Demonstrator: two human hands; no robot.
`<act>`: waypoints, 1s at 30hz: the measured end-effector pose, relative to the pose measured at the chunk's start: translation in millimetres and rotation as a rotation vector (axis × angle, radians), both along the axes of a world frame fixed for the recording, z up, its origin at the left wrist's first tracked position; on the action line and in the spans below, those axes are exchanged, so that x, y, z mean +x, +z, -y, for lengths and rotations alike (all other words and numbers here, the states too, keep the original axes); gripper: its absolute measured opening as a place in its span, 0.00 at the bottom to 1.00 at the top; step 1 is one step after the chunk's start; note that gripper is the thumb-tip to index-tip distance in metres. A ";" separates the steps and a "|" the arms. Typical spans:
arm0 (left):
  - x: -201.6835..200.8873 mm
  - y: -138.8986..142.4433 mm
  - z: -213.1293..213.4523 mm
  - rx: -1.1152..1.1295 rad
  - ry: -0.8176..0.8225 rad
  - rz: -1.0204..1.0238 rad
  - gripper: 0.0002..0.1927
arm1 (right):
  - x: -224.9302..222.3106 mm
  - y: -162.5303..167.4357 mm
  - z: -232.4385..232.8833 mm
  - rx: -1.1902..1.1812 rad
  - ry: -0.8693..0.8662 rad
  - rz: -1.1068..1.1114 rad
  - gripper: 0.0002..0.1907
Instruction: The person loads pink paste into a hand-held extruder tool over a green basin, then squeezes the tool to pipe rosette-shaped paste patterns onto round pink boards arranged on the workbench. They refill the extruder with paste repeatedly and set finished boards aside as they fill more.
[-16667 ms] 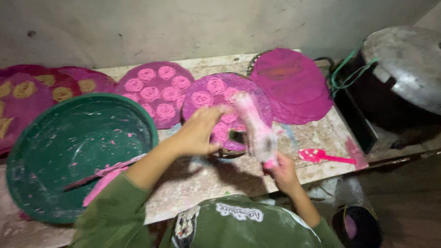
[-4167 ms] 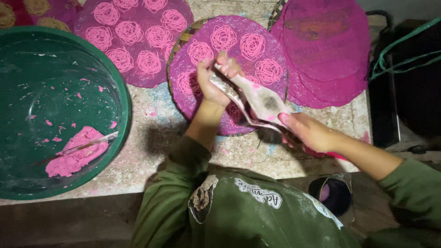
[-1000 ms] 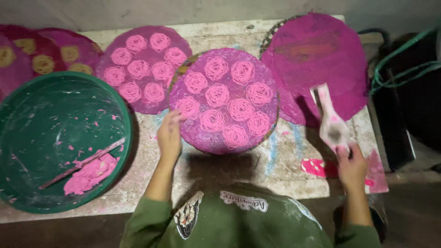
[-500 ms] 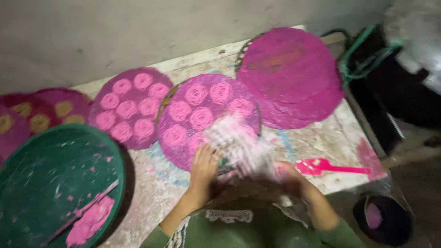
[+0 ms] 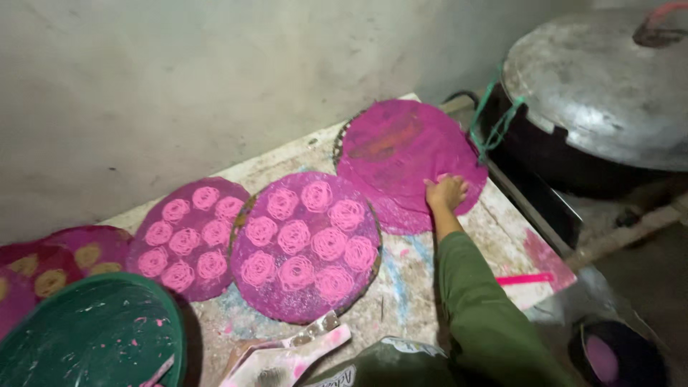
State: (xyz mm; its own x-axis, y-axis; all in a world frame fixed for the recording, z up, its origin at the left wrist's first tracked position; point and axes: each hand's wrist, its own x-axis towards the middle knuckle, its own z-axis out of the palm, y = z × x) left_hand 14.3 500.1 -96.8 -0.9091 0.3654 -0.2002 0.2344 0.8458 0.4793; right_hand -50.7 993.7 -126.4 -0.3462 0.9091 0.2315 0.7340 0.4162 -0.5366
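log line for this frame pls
right hand open on blank pink mat | left hand not in view | press on table | filled mat beside

The right hand [image 5: 447, 192] rests on a matt, rough-woven pink tray [image 5: 408, 154]. The desk [image 5: 408, 287] looks like worn, stained wood. The big lid [image 5: 602, 86] is dull grey metal, scuffed. The green basin [image 5: 93, 337] seems smooth plastic, smeared. The sleeve [image 5: 480, 308] is green cloth.
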 end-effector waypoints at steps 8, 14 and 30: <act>-2.1 -26.3 29.5 -0.002 0.169 -0.036 0.21 | -63.1 87.8 12.2 0.075 0.652 -0.999 0.10; 30.6 -50.2 54.8 -0.008 0.229 -0.075 0.19 | -35.4 151.2 123.4 0.141 1.272 -0.373 0.24; 45.2 -65.8 71.5 -0.050 0.305 0.021 0.14 | 30.0 45.6 269.1 0.587 1.707 0.276 0.29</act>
